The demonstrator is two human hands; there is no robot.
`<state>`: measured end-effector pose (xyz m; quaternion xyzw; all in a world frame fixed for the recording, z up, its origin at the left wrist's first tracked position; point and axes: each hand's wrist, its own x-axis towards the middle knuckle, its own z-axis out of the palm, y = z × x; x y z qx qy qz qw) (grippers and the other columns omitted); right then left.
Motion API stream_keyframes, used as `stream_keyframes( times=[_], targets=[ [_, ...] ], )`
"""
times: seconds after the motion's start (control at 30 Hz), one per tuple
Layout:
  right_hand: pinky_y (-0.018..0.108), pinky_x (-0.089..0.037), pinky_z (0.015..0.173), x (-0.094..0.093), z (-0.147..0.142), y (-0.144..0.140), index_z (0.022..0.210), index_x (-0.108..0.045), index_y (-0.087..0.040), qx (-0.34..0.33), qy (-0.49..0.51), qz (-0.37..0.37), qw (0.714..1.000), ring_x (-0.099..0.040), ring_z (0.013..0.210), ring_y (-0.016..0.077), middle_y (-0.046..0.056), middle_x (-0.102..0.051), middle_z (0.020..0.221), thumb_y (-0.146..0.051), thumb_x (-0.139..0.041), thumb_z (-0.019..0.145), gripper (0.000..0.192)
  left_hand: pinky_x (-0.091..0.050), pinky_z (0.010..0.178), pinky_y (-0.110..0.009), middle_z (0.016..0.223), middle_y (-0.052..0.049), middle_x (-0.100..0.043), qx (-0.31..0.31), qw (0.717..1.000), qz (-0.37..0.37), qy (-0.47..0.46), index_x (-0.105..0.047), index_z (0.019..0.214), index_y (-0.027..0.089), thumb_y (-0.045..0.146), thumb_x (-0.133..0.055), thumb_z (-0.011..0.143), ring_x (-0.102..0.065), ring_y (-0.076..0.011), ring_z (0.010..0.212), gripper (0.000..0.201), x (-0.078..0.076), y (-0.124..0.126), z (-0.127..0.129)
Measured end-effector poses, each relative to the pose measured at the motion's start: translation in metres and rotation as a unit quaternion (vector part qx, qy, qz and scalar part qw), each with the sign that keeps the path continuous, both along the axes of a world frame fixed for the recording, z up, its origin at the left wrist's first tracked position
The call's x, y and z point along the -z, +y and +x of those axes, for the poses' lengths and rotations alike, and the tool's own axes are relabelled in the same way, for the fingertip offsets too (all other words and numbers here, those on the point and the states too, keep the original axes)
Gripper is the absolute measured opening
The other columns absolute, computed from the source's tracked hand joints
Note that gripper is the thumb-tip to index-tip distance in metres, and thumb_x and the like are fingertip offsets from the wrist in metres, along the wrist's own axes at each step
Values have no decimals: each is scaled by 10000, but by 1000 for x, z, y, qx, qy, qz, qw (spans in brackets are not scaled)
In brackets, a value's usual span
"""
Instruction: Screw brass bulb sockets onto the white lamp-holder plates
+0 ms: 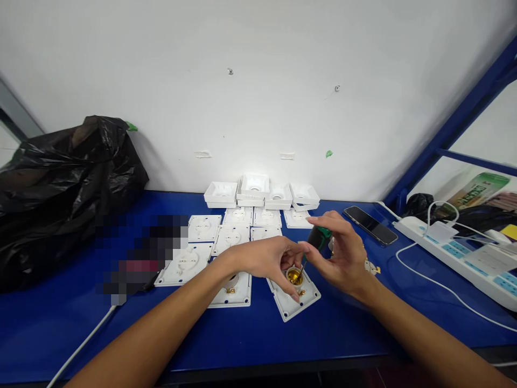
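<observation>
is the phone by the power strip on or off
Off, as far as shows: the phone lies flat on the blue table, its screen dark.

A white square socket plate (294, 295) lies flat on the blue desk (258, 339) near its front edge, turned at a slant, with a round brass lamp holder (294, 276) standing open-mouthed at its middle and small brass contacts just beside it. A screwdriver (317, 242) with a green and black handle leans down leftward, its thin shaft reaching into the brass holder
</observation>
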<state>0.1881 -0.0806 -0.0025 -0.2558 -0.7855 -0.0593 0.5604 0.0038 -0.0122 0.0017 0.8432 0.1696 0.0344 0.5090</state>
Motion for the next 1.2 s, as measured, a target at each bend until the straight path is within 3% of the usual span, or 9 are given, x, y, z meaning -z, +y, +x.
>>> stream_keyframes(
  times=[0.37, 0.57, 0.8, 1.2],
  targets=[
    [314, -466, 557, 1, 1, 3, 1356, -597, -268, -18, 20, -3, 1000, -518, 674, 155, -6, -634, 810, -182, -850, 775, 639, -256, 484, -290, 586, 93, -410, -1, 1000, 0, 5, -446, 651, 223, 393, -917, 577, -356, -95, 518, 507, 1, 1, 1],
    [333, -491, 587, 3, 3, 4, 1345, -602, -286, -40, 21, -18, 999, -554, 687, 157, 19, -690, 900, -160, -844, 770, 635, -244, 497, -291, 576, 94, -409, -4, 1000, 2, 10, -457, 670, 223, 429, -915, 571, -353, -96, 511, 512, 1, 1, 0],
    [324, -481, 564, 4, 4, 1, 1343, -602, -303, -64, 20, -57, 996, -556, 677, 153, 1, -667, 852, -187, -833, 789, 612, -233, 499, -291, 584, 92, -396, -17, 1000, 3, 21, -442, 671, 224, 426, -930, 549, -351, -97, 519, 542, 1, 0, 1],
    [371, -545, 641, 5, 2, 1, 1339, -592, -299, -34, 27, -40, 998, -610, 749, 169, 31, -714, 1001, -157, -815, 802, 599, -254, 483, -283, 552, 101, -402, 4, 1000, -19, 6, -445, 638, 217, 347, -929, 572, -347, -87, 500, 506, 0, 2, 2]
  ],
)
